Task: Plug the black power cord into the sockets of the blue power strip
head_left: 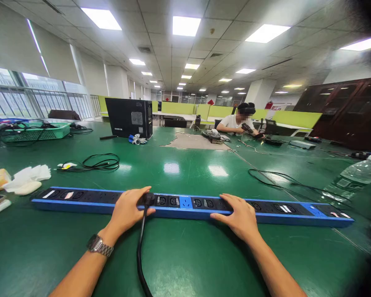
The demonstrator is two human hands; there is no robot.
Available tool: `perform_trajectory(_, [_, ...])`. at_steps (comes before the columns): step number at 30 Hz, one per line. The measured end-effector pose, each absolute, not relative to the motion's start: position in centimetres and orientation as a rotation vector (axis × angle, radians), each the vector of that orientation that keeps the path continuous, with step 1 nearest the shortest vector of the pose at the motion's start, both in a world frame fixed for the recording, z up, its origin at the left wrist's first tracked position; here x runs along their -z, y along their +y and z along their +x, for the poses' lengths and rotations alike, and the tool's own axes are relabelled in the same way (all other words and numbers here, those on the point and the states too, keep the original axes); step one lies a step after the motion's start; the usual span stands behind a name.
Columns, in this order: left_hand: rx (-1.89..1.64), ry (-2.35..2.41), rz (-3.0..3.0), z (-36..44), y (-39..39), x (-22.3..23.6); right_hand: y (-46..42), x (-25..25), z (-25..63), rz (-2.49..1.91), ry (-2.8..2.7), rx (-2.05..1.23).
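Observation:
A long blue and black power strip [185, 211] lies crosswise on the green table in front of me. My left hand [128, 208] grips it left of the middle, thumb on the near side and fingers over the far edge. Just beside that thumb a black plug [148, 199] sits at the strip, and its thick black cord [140, 251] runs down toward me. Right of the middle, my right hand [239, 214] holds the strip in the same way, thumb in front and fingers across the top. A metal watch is on my left wrist.
Coiled black cable [102, 163] lies beyond the strip. White tissues [31, 177] are at the left, a plastic bottle [355, 177] at the right. Farther back stand a green basket [49, 132] and a black computer case [128, 117]. A person [241, 121] works across the table.

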State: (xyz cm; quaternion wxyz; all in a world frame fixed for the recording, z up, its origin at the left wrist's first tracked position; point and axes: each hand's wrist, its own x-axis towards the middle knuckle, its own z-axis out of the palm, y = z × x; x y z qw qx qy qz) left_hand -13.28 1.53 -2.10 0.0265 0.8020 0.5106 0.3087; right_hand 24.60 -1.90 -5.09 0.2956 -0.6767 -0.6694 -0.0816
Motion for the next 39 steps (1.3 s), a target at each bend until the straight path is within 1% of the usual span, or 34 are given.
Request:
perform_trajectory(17, [-0.899,1.586,2.529,-13.2,1.2,1.9,-1.9,4.8,24.4,-1.820,-1.774,0.173])
perform_trajectory(25, [-0.730,1.628,2.623,-12.8,1.0,1.2,-2.2,4.2,24.0,-1.814,-1.790,0.124])
perform_trajectory(29, [-0.745,1.661,2.612,-12.7,0.9,1.3,-2.6,2.4,18.5,-1.634,-1.886,0.128])
perform_trajectory(33, [-0.799,1.656,2.599,-12.7,0.9,1.5,-2.0,1.0,10.0,-1.387,-2.056,-0.006])
perform_trajectory(36, [-0.809,1.658,2.596,-12.6,0.9,1.5,-1.0,0.9,5.0,-1.326,-2.104,-0.081])
perform_trajectory(39, [-0.806,1.651,2.604,-12.5,1.0,1.5,-0.2,1.1,2.7,-1.279,-2.056,-0.123])
